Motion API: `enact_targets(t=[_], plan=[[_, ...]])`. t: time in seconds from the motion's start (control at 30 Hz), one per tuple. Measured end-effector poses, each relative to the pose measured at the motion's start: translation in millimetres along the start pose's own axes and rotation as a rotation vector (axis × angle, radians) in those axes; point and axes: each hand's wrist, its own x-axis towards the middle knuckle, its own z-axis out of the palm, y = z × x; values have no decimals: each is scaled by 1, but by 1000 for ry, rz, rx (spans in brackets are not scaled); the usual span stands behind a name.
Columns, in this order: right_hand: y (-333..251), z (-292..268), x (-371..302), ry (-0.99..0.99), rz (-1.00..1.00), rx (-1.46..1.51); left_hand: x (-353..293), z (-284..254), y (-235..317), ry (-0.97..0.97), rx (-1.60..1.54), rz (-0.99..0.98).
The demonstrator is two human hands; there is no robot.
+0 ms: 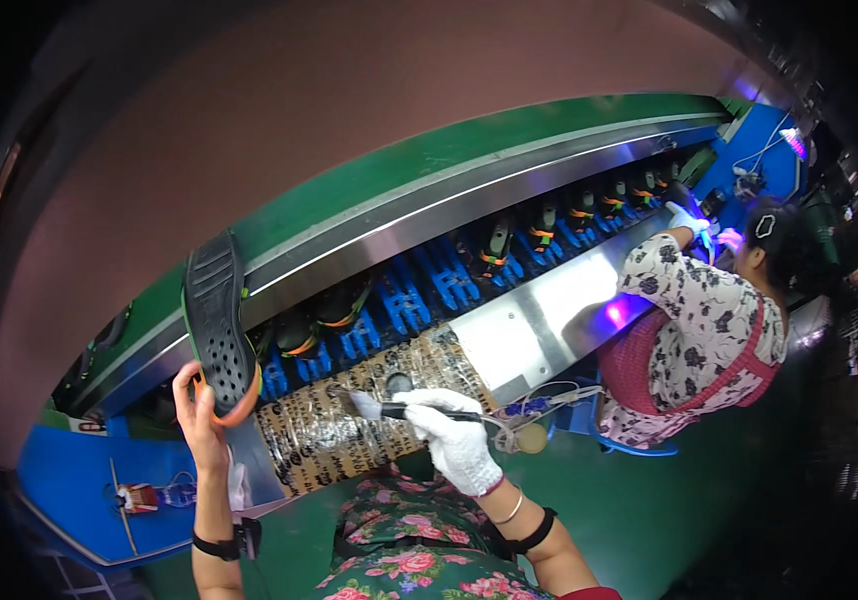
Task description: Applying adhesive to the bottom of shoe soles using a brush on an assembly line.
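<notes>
My bare left hand (pixel 205 420) grips a black clog (pixel 214 310) by its lower end. The clog has round holes and an orange rim, and it is held upright over the bench. In a white knitted glove, my right hand (pixel 449 440) is closed around the black handle of a brush (pixel 374 407). The bristles point left, over a bench surface (pixel 299 440) wrapped in brown printed film. Close beside the brush lies a small round dark dish (pixel 399 383).
Behind the bench, blue racks (pixel 404 305) carry several more dark shoes (pixel 497 243) with orange and green trim. A bare metal panel (pixel 509 345) continues rightward. A co-worker (pixel 699 320) sits at right under violet light. A blue table (pixel 79 490) stands at left.
</notes>
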Motion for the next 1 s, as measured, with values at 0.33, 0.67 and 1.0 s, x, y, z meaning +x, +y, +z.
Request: enact_targets(t=[0.33, 0.67, 1.0], plan=[[-47, 46, -5, -272, -141, -239, -46, 53, -66, -124, -731, -802], [-52, 58, 6, -332, -626, -600, -113, 124, -19, -306, -1355, -742], [-51, 65, 13, -210, -935, -966, -123, 147, 3, -282, -1334, -787]])
